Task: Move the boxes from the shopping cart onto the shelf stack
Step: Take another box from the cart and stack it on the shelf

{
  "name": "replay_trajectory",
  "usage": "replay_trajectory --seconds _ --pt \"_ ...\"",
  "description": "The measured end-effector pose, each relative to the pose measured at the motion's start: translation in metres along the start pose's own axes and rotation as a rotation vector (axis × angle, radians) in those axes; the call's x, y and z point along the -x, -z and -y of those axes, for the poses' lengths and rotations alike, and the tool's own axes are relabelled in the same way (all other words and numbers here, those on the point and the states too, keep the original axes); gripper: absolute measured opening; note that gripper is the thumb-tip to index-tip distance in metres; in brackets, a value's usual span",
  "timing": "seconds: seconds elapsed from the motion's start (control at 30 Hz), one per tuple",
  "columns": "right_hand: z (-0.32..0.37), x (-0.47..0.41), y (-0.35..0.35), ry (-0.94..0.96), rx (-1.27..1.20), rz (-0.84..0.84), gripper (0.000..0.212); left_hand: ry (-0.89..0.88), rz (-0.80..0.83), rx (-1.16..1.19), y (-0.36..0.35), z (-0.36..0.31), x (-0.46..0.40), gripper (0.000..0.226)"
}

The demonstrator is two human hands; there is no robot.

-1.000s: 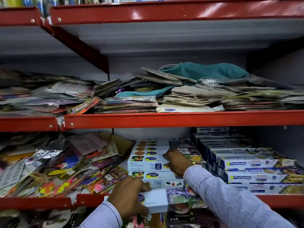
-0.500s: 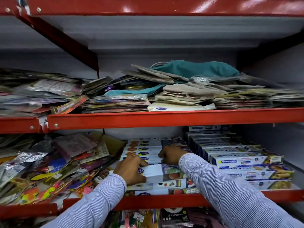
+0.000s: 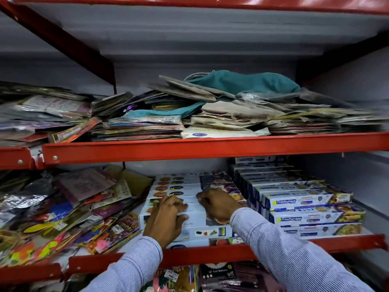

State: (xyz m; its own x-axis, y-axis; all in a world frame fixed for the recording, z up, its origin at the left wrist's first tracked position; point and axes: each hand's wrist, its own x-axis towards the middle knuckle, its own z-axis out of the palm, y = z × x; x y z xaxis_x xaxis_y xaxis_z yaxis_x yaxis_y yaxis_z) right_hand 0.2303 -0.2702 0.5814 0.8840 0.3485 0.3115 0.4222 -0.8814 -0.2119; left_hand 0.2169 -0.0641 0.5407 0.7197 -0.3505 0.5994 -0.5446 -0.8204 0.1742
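Since a second ago the top box (image 3: 195, 216) went up from below the lower shelf rail (image 3: 210, 252) onto the box stack (image 3: 189, 184), both hands riding with it. Far left: loose foil packets (image 3: 63, 207), untouched, just beside the stack. Left hand (image 3: 166, 220) lies palm down over the box's left end, fingers curled over its top front edge, thumb on the front face; gripping that end, wrist bent up from the striped sleeve. Box long axis runs left-right, parallel to the rail, front face toward the camera. Right hand (image 3: 219, 204) sits on the box's right part, knuckles bent, pressing the top, so more a push than a closed grasp. Both hands equally near. Right of them, Freshwrapp boxes (image 3: 305, 209) stacked close beside. Next probably a push backward to square the box. Cart not in view.
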Motion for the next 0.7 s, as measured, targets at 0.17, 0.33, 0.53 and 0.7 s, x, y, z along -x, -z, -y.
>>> replay_trajectory --seconds 0.17,0.33,0.53,0.7 --pt "0.003 0.019 -0.016 0.028 0.058 -0.155 0.045 -0.009 -0.053 0.038 -0.007 0.001 0.005 0.031" --pt "0.002 0.024 -0.023 0.023 0.091 -0.193 0.054 -0.028 -0.087 0.054 -0.011 0.003 0.006 0.032" --pt "0.002 0.029 -0.028 0.012 0.131 -0.245 0.054 -0.045 -0.078 0.044 -0.014 0.004 0.01 0.038" --pt "0.002 0.028 -0.033 0.004 0.146 -0.274 0.053 -0.041 -0.059 -0.007 -0.018 0.006 0.014 0.044"
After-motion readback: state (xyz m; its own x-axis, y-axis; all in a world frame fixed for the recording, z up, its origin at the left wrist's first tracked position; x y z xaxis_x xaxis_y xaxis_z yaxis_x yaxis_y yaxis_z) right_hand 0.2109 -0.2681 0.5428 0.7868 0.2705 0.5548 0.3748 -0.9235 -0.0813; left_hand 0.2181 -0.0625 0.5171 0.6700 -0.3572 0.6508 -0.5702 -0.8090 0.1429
